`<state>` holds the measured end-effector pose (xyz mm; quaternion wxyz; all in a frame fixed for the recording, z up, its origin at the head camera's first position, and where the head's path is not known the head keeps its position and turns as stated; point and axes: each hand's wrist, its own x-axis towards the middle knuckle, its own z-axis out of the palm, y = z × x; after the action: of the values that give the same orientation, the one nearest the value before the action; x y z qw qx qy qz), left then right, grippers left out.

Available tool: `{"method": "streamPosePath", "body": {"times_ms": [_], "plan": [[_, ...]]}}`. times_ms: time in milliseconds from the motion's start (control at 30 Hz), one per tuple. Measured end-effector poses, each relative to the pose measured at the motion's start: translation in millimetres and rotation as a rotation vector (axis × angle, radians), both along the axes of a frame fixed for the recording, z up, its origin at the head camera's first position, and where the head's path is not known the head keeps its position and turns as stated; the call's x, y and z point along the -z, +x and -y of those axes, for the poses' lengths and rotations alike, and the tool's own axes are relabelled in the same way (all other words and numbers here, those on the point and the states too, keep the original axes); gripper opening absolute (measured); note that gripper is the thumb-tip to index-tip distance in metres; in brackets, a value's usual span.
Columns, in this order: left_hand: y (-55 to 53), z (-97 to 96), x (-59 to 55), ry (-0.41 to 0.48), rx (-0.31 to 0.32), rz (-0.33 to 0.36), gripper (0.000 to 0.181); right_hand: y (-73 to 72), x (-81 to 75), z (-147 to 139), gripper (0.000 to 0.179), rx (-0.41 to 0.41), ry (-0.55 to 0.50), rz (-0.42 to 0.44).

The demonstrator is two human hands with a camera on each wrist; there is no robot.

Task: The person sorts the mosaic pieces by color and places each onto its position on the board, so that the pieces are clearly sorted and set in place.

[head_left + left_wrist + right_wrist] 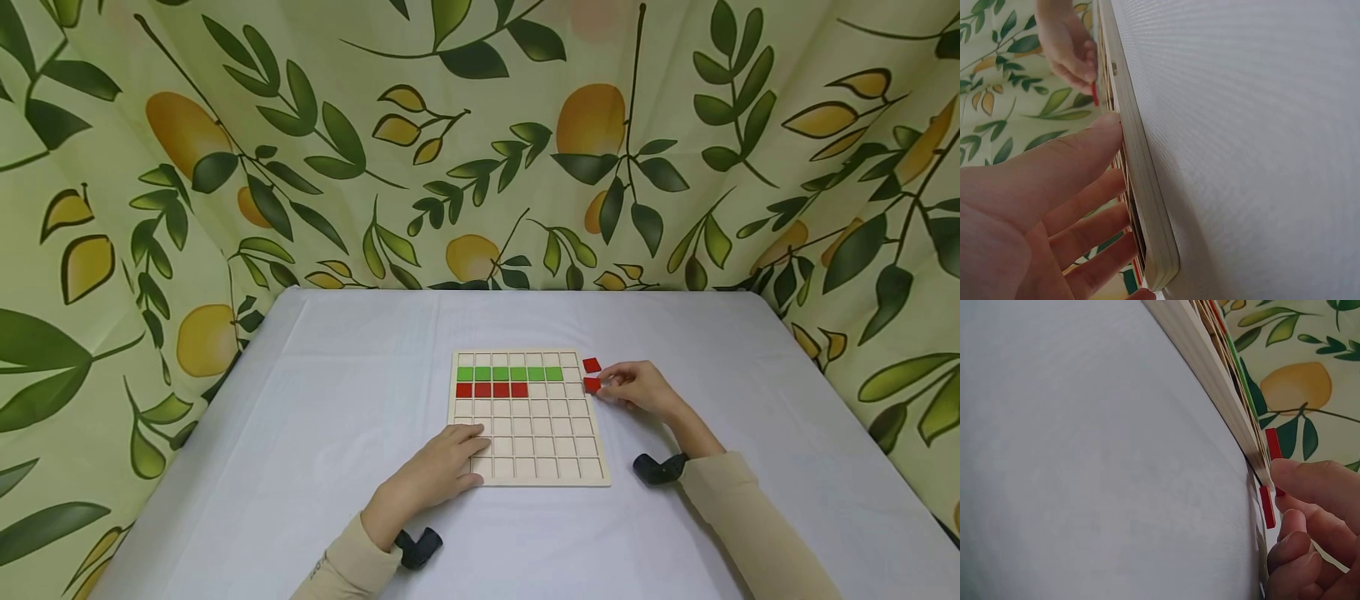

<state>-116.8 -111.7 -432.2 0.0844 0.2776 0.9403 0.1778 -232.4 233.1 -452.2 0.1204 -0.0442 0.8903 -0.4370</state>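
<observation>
A wooden board [553, 451] with a grid of square recesses lies on the table. Green square tiles [502, 374] fill most of its second row; several red square tiles [483, 390] sit in the left part of the row below. My right hand [637, 388] pinches a red tile [1273, 442] between thumb and fingers at the board's right edge. Close by on the table lies another loose red tile [592, 365]. At the board's near left corner, my left hand [442, 467] rests with relaxed fingers over the grid and its thumb at the near edge [1138, 147].
A white cloth covers the table [337, 375]. Behind and at the sides hangs a leaf-and-fruit patterned curtain [480, 167]. Black wrist-worn devices sit under the left wrist [420, 549] and right wrist [659, 469].
</observation>
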Motion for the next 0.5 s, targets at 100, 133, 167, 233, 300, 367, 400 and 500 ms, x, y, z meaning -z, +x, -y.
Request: {"method": "streamPosePath", "body": {"times_ms": [100,133,167,233,300,367,400,500], "plan": [[0.2,-0.2,-0.5,0.001,0.001,0.003,0.048,1.3,-0.5,1.3,0.033,0.004,-0.008,-0.002],[0.2,-0.2,-0.6,0.002,0.001,0.005,0.048,1.6,-0.4,1.5,0.032,0.001,-0.008,-0.004],[0.2,-0.2,-0.7,0.002,0.001,0.006,0.048,1.6,0.0,1.9,0.032,0.002,-0.01,-0.006],[0.2,-0.3,-0.6,0.001,0.0,0.008,0.048,1.8,0.3,2.8,0.032,0.0,-0.017,-0.007],[0.1,-0.2,-0.2,-0.001,-0.001,0.009,0.048,1.9,0.5,4.0,0.033,-0.005,-0.016,-0.007],[-0.1,-0.2,0.3,-0.003,-0.001,0.009,0.048,2.4,0.0,6.1,0.033,-0.002,-0.023,-0.001],[-0.2,-0.2,0.7,-0.004,-0.001,0.009,0.049,2.5,-0.3,7.2,0.033,0.001,-0.024,0.003],[-0.5,0.0,1.4,-0.003,0.0,0.009,0.049,3.4,-1.3,10.5,0.034,-0.008,-0.031,0.007]]}}
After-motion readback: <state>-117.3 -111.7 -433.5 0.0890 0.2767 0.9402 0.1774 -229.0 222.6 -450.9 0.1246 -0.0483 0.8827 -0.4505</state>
